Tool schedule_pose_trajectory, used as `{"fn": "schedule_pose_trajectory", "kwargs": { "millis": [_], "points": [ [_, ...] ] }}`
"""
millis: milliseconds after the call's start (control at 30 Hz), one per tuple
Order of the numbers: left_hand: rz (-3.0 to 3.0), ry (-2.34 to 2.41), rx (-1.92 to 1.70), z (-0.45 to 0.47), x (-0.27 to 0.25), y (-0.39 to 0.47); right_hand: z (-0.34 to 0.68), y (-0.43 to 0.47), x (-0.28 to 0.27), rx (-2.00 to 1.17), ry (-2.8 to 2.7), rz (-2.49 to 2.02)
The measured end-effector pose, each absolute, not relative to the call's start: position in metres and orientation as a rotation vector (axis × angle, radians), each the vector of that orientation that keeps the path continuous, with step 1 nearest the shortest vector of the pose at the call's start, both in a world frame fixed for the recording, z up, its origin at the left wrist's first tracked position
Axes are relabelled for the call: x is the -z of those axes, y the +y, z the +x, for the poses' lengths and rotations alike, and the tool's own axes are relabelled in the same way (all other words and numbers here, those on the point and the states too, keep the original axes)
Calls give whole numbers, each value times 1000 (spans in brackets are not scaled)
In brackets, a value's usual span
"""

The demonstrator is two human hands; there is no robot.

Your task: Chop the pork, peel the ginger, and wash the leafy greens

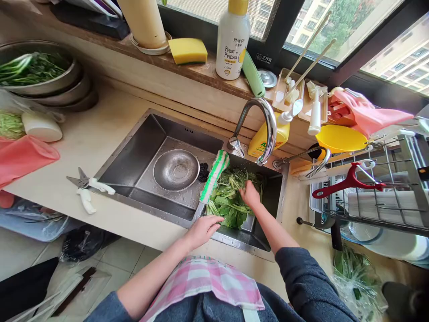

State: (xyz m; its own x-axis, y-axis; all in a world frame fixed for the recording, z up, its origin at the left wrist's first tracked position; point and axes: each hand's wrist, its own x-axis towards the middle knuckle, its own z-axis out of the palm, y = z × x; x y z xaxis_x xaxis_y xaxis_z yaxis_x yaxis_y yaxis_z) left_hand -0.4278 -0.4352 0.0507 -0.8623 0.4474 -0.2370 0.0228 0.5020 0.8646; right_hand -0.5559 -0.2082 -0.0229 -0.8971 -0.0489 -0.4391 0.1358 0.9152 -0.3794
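Grn leafy veg (231,203), pale stems tangled, loose heap in R sink basin (275,194), leaves mostly twd front

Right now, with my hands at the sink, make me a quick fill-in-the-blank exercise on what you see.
The hand deeper in the leafy greens is the ____ one.
In this view, the metal strainer is on the greens' ____ side.
The sponge is mostly ____.
The scissors have ____ handles.

Missing words: right; left; yellow; white.
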Motion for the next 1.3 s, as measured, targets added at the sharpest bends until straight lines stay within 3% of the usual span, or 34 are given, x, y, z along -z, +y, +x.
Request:
{"fn": "schedule_pose_trajectory", "kwargs": {
  "millis": [133, 300, 500, 633, 933, 1000, 1167, 1300],
  "points": [
    [284, 2338, -1323, -417, -53, -436, -514, -185, 79, 516, 2406, 119],
    [180, 2301, -1348, -411, -50, -434, -522, -180, 98, 683, 2365, 263],
    [-240, 1874, -1575, -442, -8, -397, -504, -212, 93, 1115, 2203, 530],
    [-653, 1651, -1540, -469, 20, -362, -495, -214, 77, 1427, 2090, 643],
    [-623, 1514, -1946, -494, 26, -336, -472, -217, 35, 1856, 1963, 580],
    [-574, 1546, -2000, -498, 28, -336, -472, -219, 37, 1847, 2034, 555],
    [-606, 1523, -2044, -504, 37, -333, -477, -223, 48, 1419, 2383, 506],
    [-728, 1564, -1975, -505, 49, -329, -480, -227, 56, 1268, 2454, 524]
  ]
}}
